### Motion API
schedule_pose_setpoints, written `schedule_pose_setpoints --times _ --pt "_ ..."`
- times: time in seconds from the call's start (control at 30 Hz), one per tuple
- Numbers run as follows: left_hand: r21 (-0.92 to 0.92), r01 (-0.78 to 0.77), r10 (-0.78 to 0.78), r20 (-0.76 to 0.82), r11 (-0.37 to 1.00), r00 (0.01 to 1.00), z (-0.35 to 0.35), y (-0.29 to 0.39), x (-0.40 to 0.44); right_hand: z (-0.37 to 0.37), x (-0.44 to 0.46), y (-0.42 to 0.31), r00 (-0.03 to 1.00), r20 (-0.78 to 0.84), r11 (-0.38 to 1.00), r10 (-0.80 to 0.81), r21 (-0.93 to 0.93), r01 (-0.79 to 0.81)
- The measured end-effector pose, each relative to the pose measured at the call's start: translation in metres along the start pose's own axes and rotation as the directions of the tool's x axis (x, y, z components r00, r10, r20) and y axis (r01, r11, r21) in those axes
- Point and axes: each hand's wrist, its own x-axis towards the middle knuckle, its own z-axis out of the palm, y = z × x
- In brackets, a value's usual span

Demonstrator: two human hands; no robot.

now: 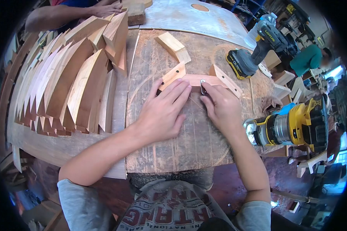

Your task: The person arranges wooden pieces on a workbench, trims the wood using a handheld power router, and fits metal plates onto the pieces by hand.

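An angled wooden frame (196, 78), made of joined pieces with dark holes in its two side arms, lies on the scratched workbench (173, 154). My left hand (164, 106) lies spread, its fingertips on the frame's left part and the thumb apart. At the frame's middle, my right hand (221, 106) pinches a small metal tool (203, 86) between thumb and fingers, its rounded end against the wood. Just beyond the frame is a loose bent wood block (173, 47).
Many curved wood pieces (79, 84) stand in rows at the left. A cordless drill (254, 52) stands at the upper right, a yellow router (289, 125) lies at the right. Another person's hand (106, 9) rests at the top left; a person in green (306, 59) is farther off.
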Motion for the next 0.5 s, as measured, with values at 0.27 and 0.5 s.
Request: schedule_pose_setpoints --times 0.27,0.5 --pt "0.074 0.003 -0.006 0.045 0.997 0.999 -0.003 0.001 0.002 -0.077 -0.036 -0.025 0.99 0.138 0.995 0.021 0.098 -0.035" --pt "0.045 0.006 -0.008 0.052 0.999 0.999 -0.011 0.0 0.021 -0.067 -0.119 -0.023 0.992 0.128 0.916 0.019 0.396 -0.069"
